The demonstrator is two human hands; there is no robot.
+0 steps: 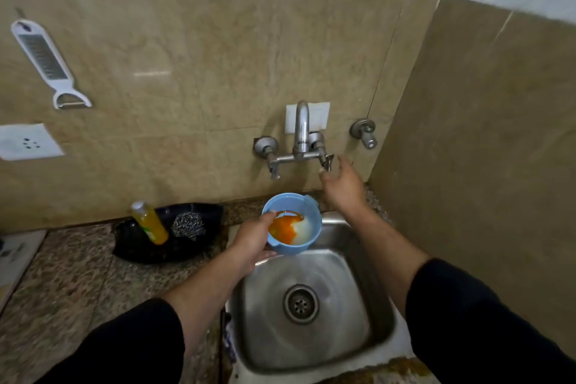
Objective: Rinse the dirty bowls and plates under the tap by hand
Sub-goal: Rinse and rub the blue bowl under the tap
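Observation:
A light blue bowl smeared inside with orange sauce is held over the back edge of the steel sink. My left hand grips its near rim, thumb inside the bowl. My right hand reaches up to the tap's right handle, and its fingers pinch that handle. The curved tap spout stands on the wall above the bowl. No water is seen running.
A black tray left of the sink holds a yellow soap bottle and a steel scrubber. A second valve sits on the wall to the right. A grater and a socket are on the left wall.

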